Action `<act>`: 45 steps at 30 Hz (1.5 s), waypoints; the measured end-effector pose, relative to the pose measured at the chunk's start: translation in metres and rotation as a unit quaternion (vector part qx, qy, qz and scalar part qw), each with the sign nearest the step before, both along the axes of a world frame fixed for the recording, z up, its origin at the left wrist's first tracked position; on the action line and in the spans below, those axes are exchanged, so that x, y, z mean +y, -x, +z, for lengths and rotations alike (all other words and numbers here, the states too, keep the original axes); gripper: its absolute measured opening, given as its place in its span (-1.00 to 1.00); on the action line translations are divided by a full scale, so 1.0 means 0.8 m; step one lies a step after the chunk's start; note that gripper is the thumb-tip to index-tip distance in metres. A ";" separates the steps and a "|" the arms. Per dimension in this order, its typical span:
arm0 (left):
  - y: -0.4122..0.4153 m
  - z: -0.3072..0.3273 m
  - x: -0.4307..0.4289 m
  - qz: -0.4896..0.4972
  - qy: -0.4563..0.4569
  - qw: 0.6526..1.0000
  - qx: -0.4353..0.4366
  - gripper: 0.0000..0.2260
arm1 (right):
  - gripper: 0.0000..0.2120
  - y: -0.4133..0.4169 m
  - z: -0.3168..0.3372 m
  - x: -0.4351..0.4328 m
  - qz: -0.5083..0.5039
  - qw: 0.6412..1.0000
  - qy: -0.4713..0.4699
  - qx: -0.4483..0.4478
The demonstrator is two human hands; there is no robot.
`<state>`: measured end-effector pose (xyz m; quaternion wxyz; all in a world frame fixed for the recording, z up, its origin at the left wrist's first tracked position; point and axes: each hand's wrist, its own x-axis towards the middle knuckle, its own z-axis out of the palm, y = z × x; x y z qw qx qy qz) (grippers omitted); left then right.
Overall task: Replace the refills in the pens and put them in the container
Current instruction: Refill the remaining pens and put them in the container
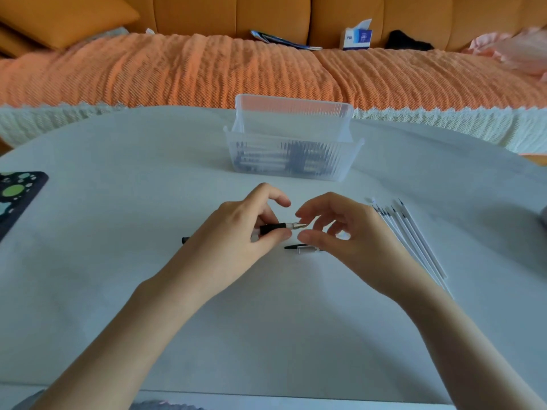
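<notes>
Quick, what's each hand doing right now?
Left hand: holding the pen.
Right hand: open, fingers loosely curled by the pen tip, holding nothing.

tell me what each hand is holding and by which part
The left hand grips a pen by its black grip section, just behind the metal tip. The right hand holds nothing, open beside that tip.

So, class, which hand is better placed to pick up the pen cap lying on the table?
Right. The right hand holds nothing and hangs just over the pen cap, while the left hand is busy gripping the pen by its black grip.
</notes>
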<state>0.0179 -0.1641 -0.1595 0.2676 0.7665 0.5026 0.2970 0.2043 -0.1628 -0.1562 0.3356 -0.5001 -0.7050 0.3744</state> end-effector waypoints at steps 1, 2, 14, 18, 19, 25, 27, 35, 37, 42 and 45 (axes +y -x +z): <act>0.000 0.000 0.000 -0.002 0.002 1.000 0.000 -0.78 | -0.90 0.001 0.000 -0.001 0.002 1.000 0.001 -0.004; -0.001 0.000 -0.001 -0.005 0.005 1.000 0.000 -0.78 | -0.93 0.003 -0.001 -0.001 0.001 1.000 0.000 -0.008; -0.002 0.003 -0.002 -0.012 0.002 1.000 -0.019 -0.81 | -0.97 0.005 0.000 -0.002 0.010 1.000 -0.011 -0.017; -0.002 0.002 -0.002 -0.012 0.006 1.000 -0.019 -0.81 | -0.88 0.008 -0.003 -0.001 -0.012 0.999 -0.016 -0.040; -0.002 0.002 -0.002 -0.011 0.006 1.000 -0.020 -0.80 | -0.84 0.008 -0.003 -0.001 -0.015 0.999 -0.020 -0.039; -0.001 0.003 -0.001 -0.007 0.003 1.000 -0.019 -0.80 | -0.91 0.004 0.000 -0.001 0.007 1.000 -0.006 -0.024; -0.002 0.003 -0.001 -0.010 0.004 1.000 -0.015 -0.81 | -0.95 0.005 -0.003 0.000 0.006 0.999 -0.010 -0.036; -0.002 0.004 -0.001 -0.007 0.011 1.000 -0.024 -0.82 | -0.76 0.005 0.002 -0.001 -0.012 1.000 -0.011 -0.016; -0.002 0.004 -0.001 -0.009 0.006 1.000 -0.021 -0.83 | -0.89 0.003 0.000 0.000 -0.001 1.000 -0.005 -0.021; -0.001 0.006 -0.003 -0.009 0.003 1.000 -0.025 -0.83 | -0.78 0.008 -0.002 -0.002 -0.007 0.999 -0.006 -0.033; -0.001 0.006 -0.002 -0.004 0.003 1.000 -0.028 -0.83 | -0.73 0.008 0.001 -0.002 -0.008 1.000 -0.013 -0.027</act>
